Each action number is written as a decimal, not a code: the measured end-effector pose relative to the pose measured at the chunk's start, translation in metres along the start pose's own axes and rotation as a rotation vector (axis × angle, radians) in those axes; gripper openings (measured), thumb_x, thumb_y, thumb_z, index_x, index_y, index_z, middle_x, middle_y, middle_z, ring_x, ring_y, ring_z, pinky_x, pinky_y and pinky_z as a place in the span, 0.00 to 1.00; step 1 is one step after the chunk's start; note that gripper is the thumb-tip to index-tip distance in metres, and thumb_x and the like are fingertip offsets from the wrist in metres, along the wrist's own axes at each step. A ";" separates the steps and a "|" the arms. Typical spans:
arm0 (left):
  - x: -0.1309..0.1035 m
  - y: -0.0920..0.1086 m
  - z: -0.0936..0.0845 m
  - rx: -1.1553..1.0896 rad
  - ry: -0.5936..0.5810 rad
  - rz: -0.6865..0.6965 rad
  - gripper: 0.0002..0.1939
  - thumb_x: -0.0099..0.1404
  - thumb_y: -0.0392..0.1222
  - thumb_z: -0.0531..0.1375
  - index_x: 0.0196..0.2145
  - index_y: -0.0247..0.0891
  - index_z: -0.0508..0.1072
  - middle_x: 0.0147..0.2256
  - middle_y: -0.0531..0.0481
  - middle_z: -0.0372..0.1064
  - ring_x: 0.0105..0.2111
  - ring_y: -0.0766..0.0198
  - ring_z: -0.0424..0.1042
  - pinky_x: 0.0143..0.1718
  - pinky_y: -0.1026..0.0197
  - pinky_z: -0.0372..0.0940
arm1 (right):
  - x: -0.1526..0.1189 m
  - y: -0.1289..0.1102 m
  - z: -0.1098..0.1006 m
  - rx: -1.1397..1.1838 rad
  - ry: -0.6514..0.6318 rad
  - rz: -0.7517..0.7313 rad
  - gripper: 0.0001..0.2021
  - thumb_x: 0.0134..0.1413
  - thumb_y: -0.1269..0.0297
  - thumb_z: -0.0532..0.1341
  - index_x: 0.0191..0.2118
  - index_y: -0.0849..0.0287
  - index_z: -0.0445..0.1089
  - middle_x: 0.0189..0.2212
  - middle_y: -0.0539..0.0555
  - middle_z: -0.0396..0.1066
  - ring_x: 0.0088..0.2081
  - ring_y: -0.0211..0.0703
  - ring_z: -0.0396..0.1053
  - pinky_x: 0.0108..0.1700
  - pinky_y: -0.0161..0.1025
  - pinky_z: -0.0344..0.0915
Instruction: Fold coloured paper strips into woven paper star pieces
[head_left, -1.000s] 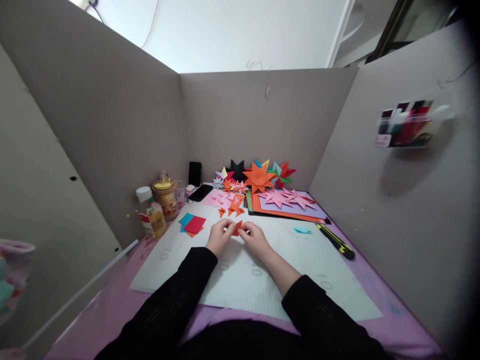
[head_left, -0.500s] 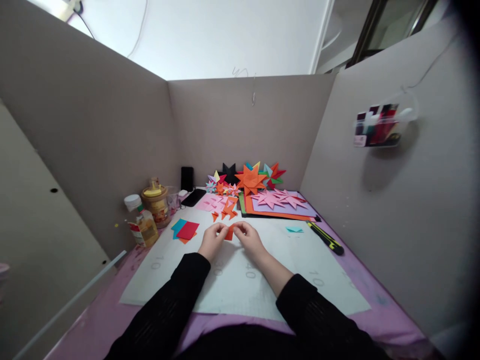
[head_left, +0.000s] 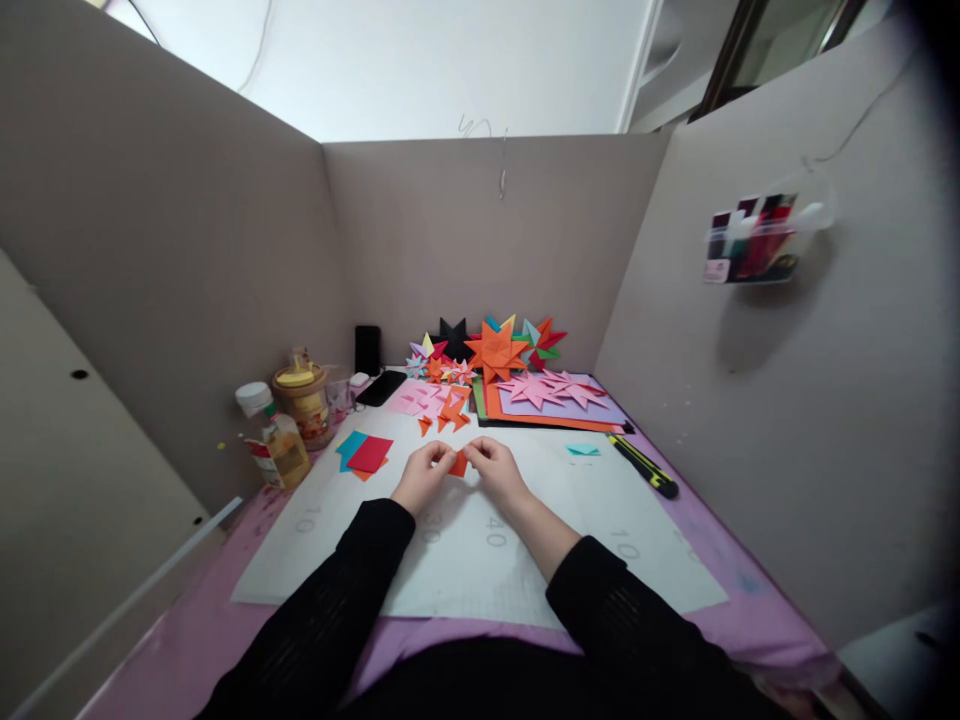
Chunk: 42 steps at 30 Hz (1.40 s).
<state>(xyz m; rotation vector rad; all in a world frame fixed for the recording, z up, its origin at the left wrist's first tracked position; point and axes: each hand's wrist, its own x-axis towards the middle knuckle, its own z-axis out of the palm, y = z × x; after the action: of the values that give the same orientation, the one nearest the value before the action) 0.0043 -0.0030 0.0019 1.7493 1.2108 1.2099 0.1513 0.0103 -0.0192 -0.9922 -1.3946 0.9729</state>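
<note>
A small orange paper piece (head_left: 459, 464) is pinched between my two hands over the middle of the white sheet (head_left: 465, 580). My left hand (head_left: 426, 474) grips its left side with the fingers closed. On its right side, my right hand (head_left: 495, 468) is closed on it too. Just beyond the hands lie small folded orange pieces (head_left: 452, 412). Blue, red and orange paper squares (head_left: 369, 454) overlap to the left. A folded turquoise piece (head_left: 583, 450) rests to the right.
A yellow-black cutter (head_left: 643, 467) lies at the right edge. Paper stars (head_left: 498, 348) and stacked coloured sheets (head_left: 555, 408) fill the back. Bottle (head_left: 281, 445), jar (head_left: 306, 405) and phone (head_left: 382, 388) stand or lie at the left. Grey panels (head_left: 480, 230) surround the table.
The whole view has shifted slightly, so everything appears a little higher and further left. Both hands still hold the orange piece in nearly the same pose.
</note>
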 end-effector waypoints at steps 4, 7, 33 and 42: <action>0.001 -0.002 -0.002 -0.016 0.039 -0.008 0.11 0.56 0.45 0.55 0.24 0.34 0.66 0.22 0.54 0.63 0.25 0.67 0.62 0.29 0.65 0.58 | 0.001 0.000 -0.002 0.004 0.012 0.016 0.11 0.46 0.57 0.57 0.23 0.60 0.64 0.18 0.46 0.59 0.21 0.35 0.55 0.24 0.33 0.54; 0.003 -0.003 -0.004 -0.094 0.034 -0.068 0.12 0.56 0.47 0.55 0.25 0.34 0.66 0.24 0.53 0.63 0.25 0.68 0.62 0.27 0.66 0.59 | 0.002 0.001 -0.003 0.013 0.009 0.031 0.11 0.46 0.57 0.57 0.24 0.60 0.65 0.17 0.46 0.58 0.20 0.34 0.54 0.22 0.32 0.53; -0.006 0.006 -0.003 -0.700 -0.360 -0.316 0.19 0.51 0.43 0.65 0.39 0.36 0.64 0.31 0.47 0.70 0.34 0.62 0.71 0.33 0.63 0.63 | -0.001 0.000 0.002 0.119 -0.163 -0.010 0.11 0.47 0.56 0.56 0.25 0.59 0.65 0.23 0.48 0.61 0.23 0.35 0.60 0.27 0.34 0.60; -0.001 0.003 -0.005 -0.760 -0.179 -0.325 0.23 0.50 0.40 0.65 0.43 0.39 0.62 0.30 0.50 0.69 0.33 0.63 0.71 0.35 0.60 0.64 | -0.003 0.000 0.002 -0.036 -0.097 -0.132 0.16 0.46 0.62 0.58 0.44 0.55 0.63 0.42 0.54 0.62 0.38 0.41 0.64 0.34 0.37 0.63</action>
<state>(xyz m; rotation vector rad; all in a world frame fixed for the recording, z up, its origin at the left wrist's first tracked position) 0.0005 -0.0053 0.0061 1.0233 0.7417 1.0890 0.1489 0.0073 -0.0201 -0.8767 -1.5432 0.9109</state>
